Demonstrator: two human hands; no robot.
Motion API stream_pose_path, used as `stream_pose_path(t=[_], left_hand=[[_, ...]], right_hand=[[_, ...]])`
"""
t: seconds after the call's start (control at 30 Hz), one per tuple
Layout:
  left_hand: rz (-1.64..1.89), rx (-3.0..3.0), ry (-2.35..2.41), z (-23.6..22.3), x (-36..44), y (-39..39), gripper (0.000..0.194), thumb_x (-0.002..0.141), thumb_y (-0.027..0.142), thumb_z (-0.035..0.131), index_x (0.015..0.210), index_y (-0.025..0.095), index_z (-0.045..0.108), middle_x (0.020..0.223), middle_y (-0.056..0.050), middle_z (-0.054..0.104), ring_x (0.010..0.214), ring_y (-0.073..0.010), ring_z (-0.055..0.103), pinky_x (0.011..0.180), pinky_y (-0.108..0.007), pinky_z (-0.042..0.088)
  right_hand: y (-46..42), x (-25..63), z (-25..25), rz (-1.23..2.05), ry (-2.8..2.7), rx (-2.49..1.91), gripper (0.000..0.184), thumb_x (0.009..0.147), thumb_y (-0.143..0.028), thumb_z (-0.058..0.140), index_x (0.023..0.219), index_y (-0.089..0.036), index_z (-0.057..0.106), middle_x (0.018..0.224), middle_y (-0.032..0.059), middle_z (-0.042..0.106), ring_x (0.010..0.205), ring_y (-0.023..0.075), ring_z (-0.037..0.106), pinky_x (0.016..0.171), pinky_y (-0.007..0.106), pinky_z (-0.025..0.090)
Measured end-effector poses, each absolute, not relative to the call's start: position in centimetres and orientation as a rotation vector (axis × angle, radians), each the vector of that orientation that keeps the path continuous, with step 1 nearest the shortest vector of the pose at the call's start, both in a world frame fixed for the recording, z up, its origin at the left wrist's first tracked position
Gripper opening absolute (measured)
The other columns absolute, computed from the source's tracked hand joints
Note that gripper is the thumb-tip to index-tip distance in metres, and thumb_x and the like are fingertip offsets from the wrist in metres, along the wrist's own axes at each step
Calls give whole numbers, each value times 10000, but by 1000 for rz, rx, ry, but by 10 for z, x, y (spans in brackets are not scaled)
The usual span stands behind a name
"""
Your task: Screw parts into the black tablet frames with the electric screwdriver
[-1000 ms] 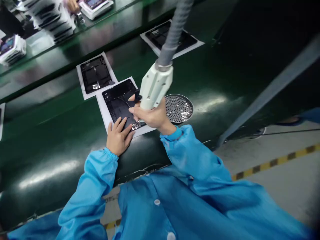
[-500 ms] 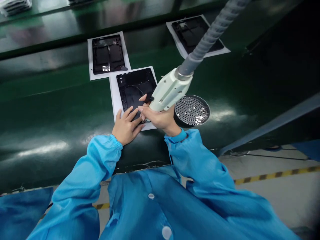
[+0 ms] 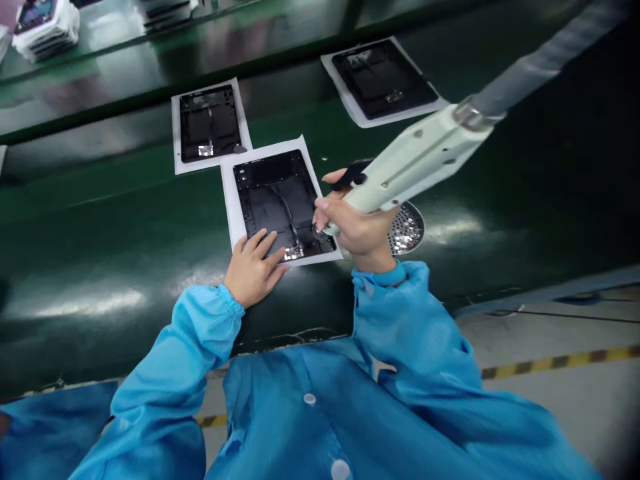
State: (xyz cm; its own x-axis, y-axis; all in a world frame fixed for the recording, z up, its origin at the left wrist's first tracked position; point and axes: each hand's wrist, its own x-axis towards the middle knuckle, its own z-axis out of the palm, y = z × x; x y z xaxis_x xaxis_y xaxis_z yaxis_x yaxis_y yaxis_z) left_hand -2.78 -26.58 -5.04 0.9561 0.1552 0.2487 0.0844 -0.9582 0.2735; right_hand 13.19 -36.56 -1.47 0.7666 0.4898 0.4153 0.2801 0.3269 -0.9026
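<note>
My left hand lies with fingers spread on the lower left of a black tablet housing, beside a small circuit board with a thin cable running up from it. Under the housing is a white sheet. My right hand is wrapped round a pale green power screwdriver, held tilted, its silver nose over the housing's lower right edge. Whether the tip touches anything cannot be seen. Behind that hand, partly covered, stands a round perforated tray with small shiny pieces on it.
Two more black housings on white sheets lie farther back, one at the left and one at the right. A grey ribbed hose runs from the screwdriver to the upper right. Stacked sheets and housings stand at the far left.
My right hand has moved right with the screwdriver, which now leans lower to the right, uncovering the circuit board and cable. My left hand stays on the housing.
</note>
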Motion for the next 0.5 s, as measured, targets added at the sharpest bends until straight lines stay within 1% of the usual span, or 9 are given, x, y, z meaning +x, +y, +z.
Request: stream_pose_path(t=[0.07, 0.13, 0.17, 0.23, 0.27, 0.33, 0.4, 0.47, 0.5], left_hand=[[484, 2772, 320, -45, -34, -256, 329, 927, 401, 500, 1017, 175, 720, 1230, -126, 646, 1153, -259, 591, 970, -402, 461], [518, 2671, 708, -37, -37, -244, 357, 914, 442, 506, 950, 161, 722, 1043, -118, 713, 951, -219, 667, 838, -333, 507], [475, 2616, 936, -32, -37, -239, 373, 889, 483, 531, 917, 161, 718, 928, -104, 727, 847, -216, 677, 755, -320, 509], [287, 2526, 1256, -23, -36, -234, 415, 800, 579, 606, 857, 179, 702, 742, -63, 704, 701, -220, 657, 618, -305, 461], [183, 2500, 1310, -21, -35, -233, 418, 763, 602, 632, 821, 193, 693, 693, -45, 687, 660, -215, 641, 579, -293, 424], [56, 2480, 1269, -21, -33, -233, 362, 753, 568, 648, 716, 209, 665, 630, -18, 650, 610, -184, 602, 544, -266, 356], [58, 2440, 1135, -26, -34, -232, 324, 771, 469, 637, 589, 202, 607, 539, 8, 578, 531, -137, 527, 521, -246, 300], [234, 2274, 1007, -33, -36, -227, 316, 723, 390, 654, 508, 190, 538, 462, 33, 482, 464, -102, 438, 494, -231, 269], [361, 2162, 957, -36, -37, -224, 311, 690, 374, 663, 496, 186, 508, 456, 42, 456, 454, -91, 413, 484, -223, 268]], right_hand=[[-369, 137, -14, 130, -716, -1252, 218, 719, -253, 730, 879, -207, 590, 459, -76, 515, 385, 109, 521, 451, 275, 489], [-371, 138, -12, 122, -692, -1256, 197, 710, -200, 716, 870, -195, 601, 467, -74, 530, 389, 112, 531, 453, 275, 491], [-371, 138, -10, 120, -679, -1263, 188, 705, -179, 708, 864, -190, 607, 468, -73, 536, 389, 112, 533, 456, 275, 493], [-372, 135, -7, 129, -665, -1282, 168, 701, -152, 692, 848, -180, 617, 468, -70, 546, 389, 109, 533, 469, 275, 500], [-372, 133, -5, 133, -663, -1289, 152, 697, -145, 689, 830, -177, 621, 465, -69, 547, 390, 108, 534, 478, 273, 504], [-372, 131, -3, 138, -666, -1294, 144, 690, -149, 695, 817, -175, 630, 466, -69, 553, 398, 108, 541, 487, 269, 508], [-373, 129, -2, 146, -666, -1306, 147, 690, -162, 699, 823, -179, 640, 475, -66, 563, 407, 110, 549, 490, 264, 511], [-374, 128, -1, 142, -667, -1330, 116, 689, -172, 694, 789, -190, 639, 490, -56, 574, 421, 109, 553, 512, 263, 524], [-374, 127, -1, 141, -665, -1343, 94, 688, -179, 691, 760, -194, 632, 497, -50, 578, 430, 109, 554, 527, 262, 529]])
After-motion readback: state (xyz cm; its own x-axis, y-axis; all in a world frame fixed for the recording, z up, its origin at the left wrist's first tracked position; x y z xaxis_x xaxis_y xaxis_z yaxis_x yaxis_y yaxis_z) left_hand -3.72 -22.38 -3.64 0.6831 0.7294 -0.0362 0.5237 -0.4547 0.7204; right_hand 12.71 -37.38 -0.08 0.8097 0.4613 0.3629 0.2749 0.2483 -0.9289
